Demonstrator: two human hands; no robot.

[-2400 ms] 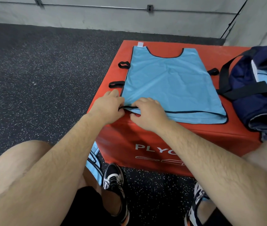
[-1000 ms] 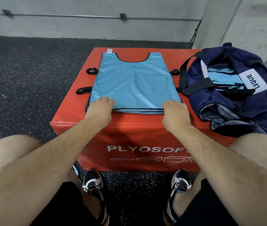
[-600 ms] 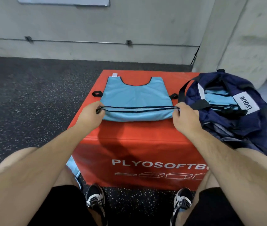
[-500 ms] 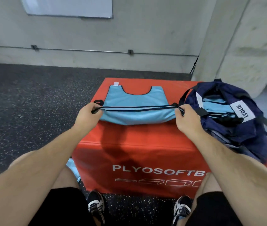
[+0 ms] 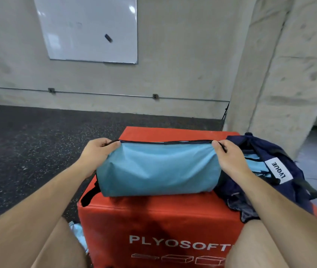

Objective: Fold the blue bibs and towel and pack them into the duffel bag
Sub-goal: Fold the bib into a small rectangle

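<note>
Soft, even indoor light falls from above, moderately bright, with no hard-edged shadows. Two small glare spots shine near the top of the whiteboard on the far wall. A diffuse dark shadow lies on the red box just below the blue bib and spreads down its near face. The folds of the duffel bag at the right sink into near-black. Wide-angle distortion bows the wall rail and leans the pillar inward. Detail is slightly soft throughout, most so on the forearms at the near corners.
</note>
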